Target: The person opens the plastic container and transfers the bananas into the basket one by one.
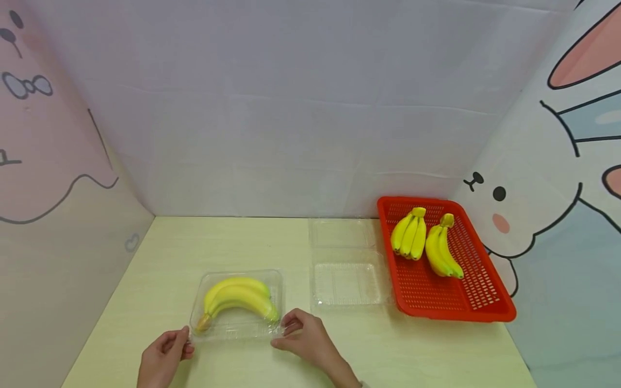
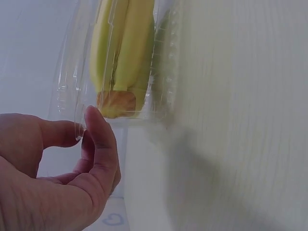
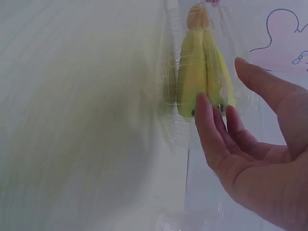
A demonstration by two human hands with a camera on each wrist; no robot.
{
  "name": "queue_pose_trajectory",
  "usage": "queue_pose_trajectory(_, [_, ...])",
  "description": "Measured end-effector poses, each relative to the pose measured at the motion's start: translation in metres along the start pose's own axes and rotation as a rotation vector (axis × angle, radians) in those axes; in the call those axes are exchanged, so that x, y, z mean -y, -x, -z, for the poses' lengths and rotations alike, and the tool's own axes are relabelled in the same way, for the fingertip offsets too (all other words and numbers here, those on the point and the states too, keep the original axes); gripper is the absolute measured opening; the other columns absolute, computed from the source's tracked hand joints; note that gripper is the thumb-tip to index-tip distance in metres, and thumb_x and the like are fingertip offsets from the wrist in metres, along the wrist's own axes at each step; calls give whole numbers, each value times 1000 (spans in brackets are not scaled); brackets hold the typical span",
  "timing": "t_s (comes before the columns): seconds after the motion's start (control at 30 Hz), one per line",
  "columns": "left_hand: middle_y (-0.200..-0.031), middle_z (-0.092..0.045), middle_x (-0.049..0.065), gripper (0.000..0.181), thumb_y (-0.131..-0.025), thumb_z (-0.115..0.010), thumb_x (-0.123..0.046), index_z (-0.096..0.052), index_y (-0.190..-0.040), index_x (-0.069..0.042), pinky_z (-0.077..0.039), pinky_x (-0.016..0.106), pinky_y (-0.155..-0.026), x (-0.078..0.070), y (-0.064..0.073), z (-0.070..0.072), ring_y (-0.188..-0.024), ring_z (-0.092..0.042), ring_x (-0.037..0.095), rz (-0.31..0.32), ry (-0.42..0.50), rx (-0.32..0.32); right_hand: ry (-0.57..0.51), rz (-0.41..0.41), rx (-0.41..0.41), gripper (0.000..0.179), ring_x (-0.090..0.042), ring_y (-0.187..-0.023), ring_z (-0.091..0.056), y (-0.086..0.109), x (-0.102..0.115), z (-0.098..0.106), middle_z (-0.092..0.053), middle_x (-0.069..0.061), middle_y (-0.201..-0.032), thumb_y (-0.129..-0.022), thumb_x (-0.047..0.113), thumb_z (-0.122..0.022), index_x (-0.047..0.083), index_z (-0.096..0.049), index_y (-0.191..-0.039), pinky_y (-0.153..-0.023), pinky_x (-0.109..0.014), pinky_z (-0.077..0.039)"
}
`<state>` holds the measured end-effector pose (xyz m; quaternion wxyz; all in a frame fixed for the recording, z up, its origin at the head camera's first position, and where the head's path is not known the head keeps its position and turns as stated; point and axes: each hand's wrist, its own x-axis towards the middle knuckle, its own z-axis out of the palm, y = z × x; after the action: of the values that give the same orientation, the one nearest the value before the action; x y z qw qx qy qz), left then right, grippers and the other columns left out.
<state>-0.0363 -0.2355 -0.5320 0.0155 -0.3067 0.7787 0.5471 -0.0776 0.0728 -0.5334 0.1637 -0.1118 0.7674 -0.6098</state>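
Observation:
A lidded clear plastic box [image 1: 242, 332] sits at the left-centre of the table with a bunch of yellow bananas [image 1: 240, 298] inside, seen through the lid. My left hand [image 1: 165, 355] pinches the box's rim at the near left corner between thumb and index finger. In the left wrist view, the bananas' brown stem end lies just beyond those fingertips. Around the near right corner is my right hand [image 1: 310, 338], its thumb held apart from its loosely bent fingers. The right wrist view has its fingertips [image 3: 201, 102] overlapping the box's end.
An opened clear plastic box [image 1: 346, 283] lies right of centre, its lid folded back toward the wall. Beside it, a red basket [image 1: 439, 312] holds two bunches of bananas [image 1: 409, 234]. White sheets with cartoon drawings enclose the table [image 1: 388, 355] at the back and sides.

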Motion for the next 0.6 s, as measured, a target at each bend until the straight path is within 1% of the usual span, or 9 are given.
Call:
queue_pose_trajectory(0.07, [-77, -72, 4, 42, -105, -59, -30, -60, -112, 12, -59, 27, -63, 0, 0, -1, -66, -70, 16, 1, 10, -3, 44, 40, -13, 32, -15, -88, -68, 0, 0, -1, -69, -7, -100, -84, 17, -87, 3, -66, -103, -73, -20, -56])
queue_pose_trajectory(0.17, [-78, -71, 4, 42, -105, -59, -29, -59, -113, 12, -59, 28, -62, 0, -1, -2, -66, -69, 16, 4, 20, -9, 164, 91, -58, 32, -18, -88, -68, 1, 0, -2, -68, -6, -102, -86, 22, -86, 5, -65, -104, -72, -22, -57])
queue_pose_trajectory(0.27, [-78, -71, 4, 41, -105, -59, -28, -58, -115, 12, -59, 28, -62, 0, -1, -4, -66, -68, 16, 3, 28, -19, 286, 164, -110, 36, -19, -89, -67, 1, 0, -2, -66, -6, -104, -85, 21, -86, 6, -63, -108, -74, -25, -57])
queue_pose_trajectory(0.33, [-79, -71, 4, 40, -105, -59, -26, -57, -117, 12, -59, 29, -62, 0, -1, -4, -66, -68, 16, 1, 36, -28, 344, 236, -135, 36, -19, -92, -66, 1, -1, -3, -64, -4, -106, -85, 18, -87, 6, -63, -109, -77, -27, -58])
queue_pose_trajectory(0.4, [-80, -71, 5, 39, -104, -59, -25, -55, -119, 12, -60, 29, -62, -1, -1, -4, -66, -68, 15, -6, 37, -35, 389, 329, -149, 35, -21, -94, -65, 1, -2, -3, -61, -4, -107, -84, 13, -87, 6, -64, -109, -81, -28, -58])
queue_pose_trajectory(0.53, [-83, -71, 6, 39, -104, -59, -24, -54, -122, 11, -60, 30, -62, -1, -2, -4, -67, -67, 13, -20, 27, -42, 479, 512, -180, 28, -18, -96, -60, 0, -5, -4, -59, 0, -106, -81, 8, -88, 10, -67, -99, -81, -24, -53])
queue_pose_trajectory(0.6, [-85, -72, 6, 40, -105, -58, -24, -53, -124, 11, -60, 30, -62, 0, -3, -4, -68, -67, 12, -25, 26, -37, 515, 572, -198, 27, -15, -96, -58, -1, -7, -4, -59, 1, -104, -80, 8, -89, 12, -67, -94, -79, -22, -50])
